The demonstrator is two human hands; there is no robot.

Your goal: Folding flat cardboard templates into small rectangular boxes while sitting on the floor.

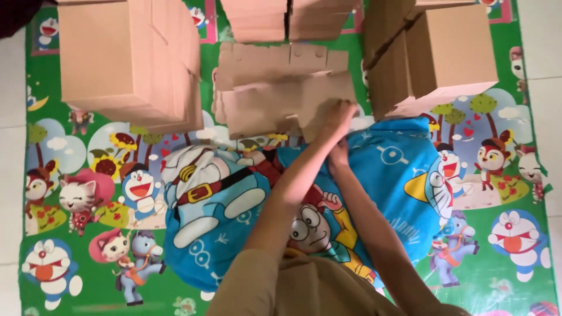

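Both arms reached forward over a blue cartoon-print cushion (386,169) that lay on a green play mat (88,234); the left hand (335,114) was closed over the lower right edge of a flat cardboard blank (263,105), fingers curled down onto the card, gripping it; the right hand (338,157) sat just beneath and behind the left wrist, mostly hidden by it, so whether it was open or closed on anything could not be told.

The blank lay at the top of a loose pile of flat blanks (275,61) in the middle of the mat, just beyond the cushion's far edge; the pile's sheets were fanned and slightly askew, the upper ones showing notched flaps and round holes; the gripped blank touched the ones under it.

A large made-up box (117,52) stood to the left of the pile, near but apart from it; two more boxes (445,52) stood to the right, leaning against each other, the nearer one with its bottom flaps showing; further stacked card (293,20) sat at the mat's far edge behind the pile.

The person's tan sleeve (275,287) filled the bottom centre; pale floor tiles (12,117) showed at both sides of the mat.
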